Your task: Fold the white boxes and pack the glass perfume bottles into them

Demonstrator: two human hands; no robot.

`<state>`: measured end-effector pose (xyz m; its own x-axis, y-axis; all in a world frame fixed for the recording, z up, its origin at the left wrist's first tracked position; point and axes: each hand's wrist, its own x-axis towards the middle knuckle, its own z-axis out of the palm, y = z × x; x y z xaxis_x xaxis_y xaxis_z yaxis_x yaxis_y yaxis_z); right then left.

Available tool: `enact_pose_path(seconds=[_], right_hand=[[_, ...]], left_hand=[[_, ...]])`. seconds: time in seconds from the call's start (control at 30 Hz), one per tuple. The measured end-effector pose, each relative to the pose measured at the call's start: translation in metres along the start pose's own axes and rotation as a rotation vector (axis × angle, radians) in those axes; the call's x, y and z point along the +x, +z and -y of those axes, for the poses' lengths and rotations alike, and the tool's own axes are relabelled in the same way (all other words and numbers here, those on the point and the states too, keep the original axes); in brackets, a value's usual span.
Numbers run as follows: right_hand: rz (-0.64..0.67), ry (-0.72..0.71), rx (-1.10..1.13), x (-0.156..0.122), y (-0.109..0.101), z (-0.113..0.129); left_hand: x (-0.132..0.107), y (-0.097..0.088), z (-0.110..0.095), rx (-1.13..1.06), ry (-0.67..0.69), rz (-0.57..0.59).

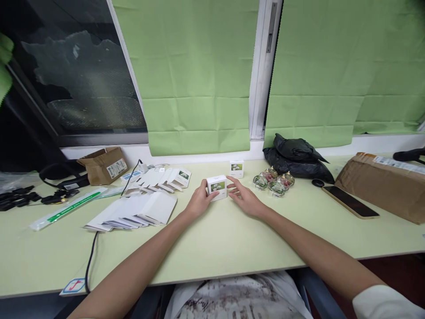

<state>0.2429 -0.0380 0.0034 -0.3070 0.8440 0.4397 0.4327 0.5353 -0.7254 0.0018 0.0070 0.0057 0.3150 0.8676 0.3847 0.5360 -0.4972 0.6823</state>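
Hands both on the small box (217,187) mid-table (212,239): left hand (198,202) grips its left side, right hand (243,198) rests open, fingers touching its right edge. Second box (237,168) sits behind, glass bottles (274,182) just right.

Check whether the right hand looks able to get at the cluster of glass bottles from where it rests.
Probably yes. The right hand touches the small white box, and the glass bottles stand just to its right on bare table, nothing between.
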Motion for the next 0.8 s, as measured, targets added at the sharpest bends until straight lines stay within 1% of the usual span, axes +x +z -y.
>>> enact_pose_path(seconds=[0.13,0.33,0.47,0.6,0.8], right_hand=[[0.041,0.018,-0.001,-0.001,0.003,-0.006],[0.055,0.028,-0.054,0.0,0.004,-0.013],[0.069,0.025,-0.059,0.0,0.004,-0.017],[0.059,0.015,-0.039,0.0,0.005,-0.022],[0.05,0.013,-0.049,0.0,0.006,-0.024]], left_hand=[[0.003,-0.002,0.006,0.01,-0.019,-0.034],[0.008,-0.001,0.011,0.025,-0.031,-0.071],[0.018,0.001,0.016,0.051,-0.056,-0.061],[0.041,0.003,0.024,0.099,-0.083,-0.038],[0.09,0.009,0.034,0.109,-0.108,-0.02]])
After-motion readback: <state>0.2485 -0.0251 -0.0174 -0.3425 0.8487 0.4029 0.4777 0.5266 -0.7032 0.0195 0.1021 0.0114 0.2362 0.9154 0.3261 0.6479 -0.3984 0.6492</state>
